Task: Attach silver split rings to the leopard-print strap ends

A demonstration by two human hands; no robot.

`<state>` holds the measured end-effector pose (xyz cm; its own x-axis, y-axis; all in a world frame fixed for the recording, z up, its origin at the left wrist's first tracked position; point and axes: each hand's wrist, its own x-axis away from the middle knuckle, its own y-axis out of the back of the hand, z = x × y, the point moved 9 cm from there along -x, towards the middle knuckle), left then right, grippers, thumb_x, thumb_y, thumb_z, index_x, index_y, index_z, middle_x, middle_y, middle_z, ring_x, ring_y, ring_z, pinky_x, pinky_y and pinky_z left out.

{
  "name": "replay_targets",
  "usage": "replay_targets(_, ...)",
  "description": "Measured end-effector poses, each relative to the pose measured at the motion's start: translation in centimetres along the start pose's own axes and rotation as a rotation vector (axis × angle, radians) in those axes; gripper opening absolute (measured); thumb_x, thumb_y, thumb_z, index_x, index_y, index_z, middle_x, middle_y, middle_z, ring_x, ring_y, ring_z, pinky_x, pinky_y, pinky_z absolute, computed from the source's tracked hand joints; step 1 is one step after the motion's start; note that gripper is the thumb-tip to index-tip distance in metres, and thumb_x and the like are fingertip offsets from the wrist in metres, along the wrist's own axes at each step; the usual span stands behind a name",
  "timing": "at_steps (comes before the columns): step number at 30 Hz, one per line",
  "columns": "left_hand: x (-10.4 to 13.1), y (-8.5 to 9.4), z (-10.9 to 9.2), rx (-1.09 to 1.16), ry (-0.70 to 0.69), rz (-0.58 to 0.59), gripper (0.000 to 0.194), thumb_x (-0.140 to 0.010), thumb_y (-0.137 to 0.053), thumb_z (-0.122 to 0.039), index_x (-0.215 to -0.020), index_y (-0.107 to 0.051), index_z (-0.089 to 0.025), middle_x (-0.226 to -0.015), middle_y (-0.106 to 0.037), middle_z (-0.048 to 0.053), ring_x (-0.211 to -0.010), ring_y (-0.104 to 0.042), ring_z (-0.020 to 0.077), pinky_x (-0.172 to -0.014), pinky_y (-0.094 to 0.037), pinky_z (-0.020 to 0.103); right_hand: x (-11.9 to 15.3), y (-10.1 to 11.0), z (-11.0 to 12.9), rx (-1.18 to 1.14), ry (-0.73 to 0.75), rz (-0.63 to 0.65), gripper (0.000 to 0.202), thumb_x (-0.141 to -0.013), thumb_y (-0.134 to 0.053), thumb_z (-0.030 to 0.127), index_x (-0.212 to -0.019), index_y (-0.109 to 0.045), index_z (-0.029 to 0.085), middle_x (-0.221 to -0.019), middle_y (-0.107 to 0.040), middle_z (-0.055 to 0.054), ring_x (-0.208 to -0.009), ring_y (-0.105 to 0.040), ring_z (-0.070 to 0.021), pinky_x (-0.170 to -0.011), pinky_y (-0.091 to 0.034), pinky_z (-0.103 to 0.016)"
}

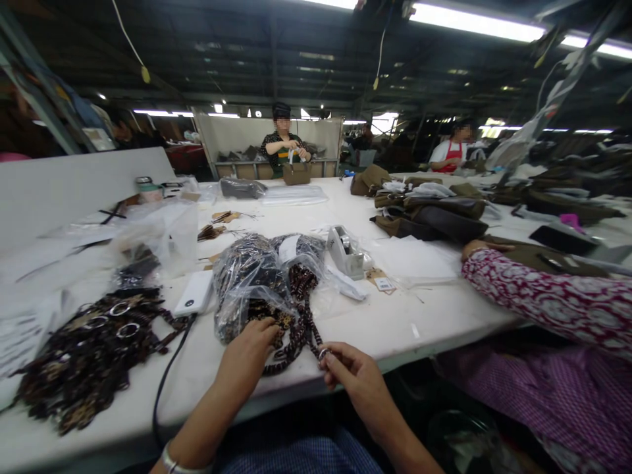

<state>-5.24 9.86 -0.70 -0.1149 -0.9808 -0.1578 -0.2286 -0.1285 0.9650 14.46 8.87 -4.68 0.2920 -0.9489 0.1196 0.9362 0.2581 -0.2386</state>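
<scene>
— Where were the hands at that moment?

— Both were at the near edge of the white table. The left hand reached into the mouth of a clear plastic bag stuffed with dark patterned straps; its fingers were curled in among them, though whether they had closed on one I could not tell. The right hand pinched the end of a bundle of patterned straps that spilled out of the bag, with a small metal ring at its fingertips.

— So the straps lay between the two hands?

— Yes, the bundle ran from the bag down toward the table edge, the left hand on one side, the right on the other, both touching it.

— What else sat on that surface?

— To the left, a loose heap of similar straps with metal rings, well apart from the hands. A white power bank with a black cable lay just beside the bag. Behind the bag stood a tape dispenser, with a paper tag near it. Farther right, brown bags were piled up.

— And other people?

— A co-worker's arm in a red and white patterned sleeve rested on the table at the right. A person sat at the far end holding a brown handbag, and another in a red apron was farther back. Long tube lights ran under a dark roof.
</scene>
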Motion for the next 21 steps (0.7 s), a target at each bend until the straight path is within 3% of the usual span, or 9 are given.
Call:
replay_targets(3, -0.6, -0.1, -1.6, -0.057, -0.072, 0.088, 0.045, -0.071, -0.062, 0.002, -0.105, -0.073, -0.025, -0.126, -0.068, 0.008, -0.113, -0.061, 0.0281, -0.093, -0.051, 0.038, 0.0, 0.1, 0.2, 0.027, 0.011, -0.002, 0.039, -0.076, -0.075, 0.049, -0.092, -0.074, 0.015, -0.074, -0.069, -0.004, -0.057, -0.059, -0.0125, -0.057, -0.050, -0.025)
replay_targets(6, -1.0, 0.4, -1.7, -0.034, -0.097, 0.054, 0.038, -0.075, -0.061, -0.002, -0.099, -0.076, -0.027, -0.117, -0.073, 0.007, -0.105, -0.064, 0.0277, -0.081, -0.054, 0.034, 0.0, 0.3, 0.2, 0.035, 0.027, -0.004, 0.038, -0.076, -0.075, 0.050, -0.092, -0.074, 0.016, -0.075, -0.069, -0.004, -0.057, -0.059, -0.0126, -0.056, -0.050, -0.024)
replay_targets(11, -0.7, 3.0, 0.0, 0.147, 0.000, -0.206, 0.024, -0.087, -0.059, -0.022, -0.105, -0.075, -0.026, -0.109, -0.076, 0.007, -0.102, -0.067, 0.0264, -0.086, -0.052, 0.033, 0.0, -0.3, 0.0, 0.008, 0.026, 0.017, 0.039, -0.077, -0.072, 0.054, -0.084, -0.075, 0.015, -0.073, -0.069, -0.004, -0.056, -0.059, -0.0130, -0.054, -0.050, -0.024)
replay_targets(14, 0.8, 4.2, 0.6, 0.429, 0.163, -0.349, 0.027, -0.087, -0.061, -0.034, -0.108, -0.075, -0.025, -0.111, -0.076, 0.006, -0.101, -0.070, 0.0262, -0.093, -0.051, 0.034, 0.2, -1.9, -0.5, -0.056, -0.026, 0.068, 0.040, -0.076, -0.074, 0.054, -0.085, -0.076, 0.015, -0.082, -0.073, -0.008, -0.072, -0.066, -0.0186, -0.064, -0.053, -0.027)
replay_targets(18, 3.5, 1.6, -0.5, 0.866, 0.371, -0.364, 0.028, -0.081, -0.069, -0.038, -0.103, -0.077, -0.023, -0.107, -0.077, 0.006, -0.103, -0.070, 0.0279, -0.094, -0.054, 0.036, 0.6, -3.9, -0.7, -0.183, -0.035, 0.127, 0.032, -0.079, -0.075, 0.047, -0.089, -0.079, 0.017, -0.100, -0.073, -0.009, -0.097, -0.065, -0.0236, -0.087, -0.051, -0.034)
replay_targets(21, 4.9, -0.6, -3.0, 1.017, 0.296, -0.321, 0.022, -0.083, -0.067, -0.033, -0.100, -0.077, -0.026, -0.113, -0.075, 0.005, -0.111, -0.067, 0.0269, -0.100, -0.051, 0.038, 0.5, -3.5, -0.5, -0.274, 0.024, 0.074, 0.031, -0.083, -0.072, 0.043, -0.099, -0.077, 0.018, -0.097, -0.073, -0.008, -0.095, -0.064, -0.0221, -0.092, -0.049, -0.035)
